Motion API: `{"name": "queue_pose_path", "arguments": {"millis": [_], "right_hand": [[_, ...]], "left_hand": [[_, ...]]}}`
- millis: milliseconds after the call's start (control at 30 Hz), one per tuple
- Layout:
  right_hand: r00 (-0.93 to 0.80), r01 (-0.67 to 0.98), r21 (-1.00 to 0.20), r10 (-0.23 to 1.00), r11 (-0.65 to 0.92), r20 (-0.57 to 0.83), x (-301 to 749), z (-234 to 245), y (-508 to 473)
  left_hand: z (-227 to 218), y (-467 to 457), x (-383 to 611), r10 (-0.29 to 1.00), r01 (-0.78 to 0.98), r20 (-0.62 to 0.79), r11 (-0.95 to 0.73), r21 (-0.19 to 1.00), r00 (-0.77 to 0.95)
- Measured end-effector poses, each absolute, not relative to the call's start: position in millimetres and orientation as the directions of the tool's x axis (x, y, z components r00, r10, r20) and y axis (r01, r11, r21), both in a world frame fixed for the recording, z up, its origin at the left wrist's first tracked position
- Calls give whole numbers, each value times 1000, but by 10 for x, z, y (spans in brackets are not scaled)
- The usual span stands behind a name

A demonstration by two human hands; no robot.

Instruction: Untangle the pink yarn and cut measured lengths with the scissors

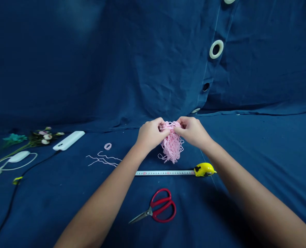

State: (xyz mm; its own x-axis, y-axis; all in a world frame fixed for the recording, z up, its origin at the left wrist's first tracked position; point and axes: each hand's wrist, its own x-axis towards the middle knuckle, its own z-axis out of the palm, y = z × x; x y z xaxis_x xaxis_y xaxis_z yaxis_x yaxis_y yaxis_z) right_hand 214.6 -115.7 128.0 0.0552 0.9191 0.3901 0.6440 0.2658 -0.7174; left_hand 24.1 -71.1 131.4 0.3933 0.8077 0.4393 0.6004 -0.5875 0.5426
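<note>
I have both grips closed on the same bundle of pink yarn [171, 143]. The left hand [150, 135] and right hand [191, 131] pinch its top from either side, with the fingers curled into the strands and the two hands almost touching. The loose, tangled mass hangs down between and below my grips, with a few stray loops at its lower left. I cannot tell whether its lower end rests on the dark blue cloth [245, 144] beneath it.

Just below the bundle, a steel tape measure blade [163, 173] runs straight across the cloth from a yellow tape case [204, 169], which sits below and ahead of my right grip. Farther below, between my forearms, lie red-handled scissors [164, 205] with the blades shut and pointing left.

Out past my left grip are a few wavy cut pieces of pink yarn [102, 159], and above them a small pink yarn loop [107, 146]. Farther left lie a white oblong device [69, 140] and a white oval object with a thin white loop [18, 157]. A black cable [13, 203] trails along the cloth there, and artificial flowers [44, 137] lie at the far left. Ahead of my grips, the same cloth rises as a hanging backdrop with white-ringed eyelets [216, 49].
</note>
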Motion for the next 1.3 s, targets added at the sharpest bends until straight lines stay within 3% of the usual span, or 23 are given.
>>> {"name": "queue_pose_path", "arguments": {"millis": [67, 133, 233, 333, 433, 600, 800, 1067, 1300], "right_hand": [[71, 690, -678, 909, 253, 412, 2134, 1288, -1172], [80, 703, -662, 895, 261, 438, 2131, 1279, -1169], [95, 636, -712, 885, 298, 455, 2146, 1244, -1137], [29, 393, -867, 938, 306, 344, 2149, 1217, -1109], [-108, 181, -954, 969, 240, 223, 2128, 1205, -1107], [-122, 318, -927, 979, 197, 166, 2127, 1182, -1117], [-194, 354, -897, 959, 265, 207, 2144, 1163, -1108], [3, 519, -799, 935, 303, 356, 2213, 1188, -1077], [200, 627, -729, 848, 274, 491, 2299, 1242, -1080]], "left_hand": [[1307, -714, 241, 821, 699, 438, -554, 452, 367], [1288, -690, 233, 828, 714, 432, -540, 445, 357], [1246, -616, 212, 827, 550, 385, -561, 619, 410], [1211, -551, 201, 800, 286, 271, -474, 833, 536], [1204, -530, 204, 793, 211, 243, -419, 883, 559], [1251, -557, 206, 792, 237, 320, -494, 837, 521], [1299, -629, 219, 810, 465, 406, -578, 670, 422], [1277, -594, 205, 808, 388, 328, -538, 748, 488], [1267, -544, 138, 794, 622, 515, -589, 517, 323]]}}
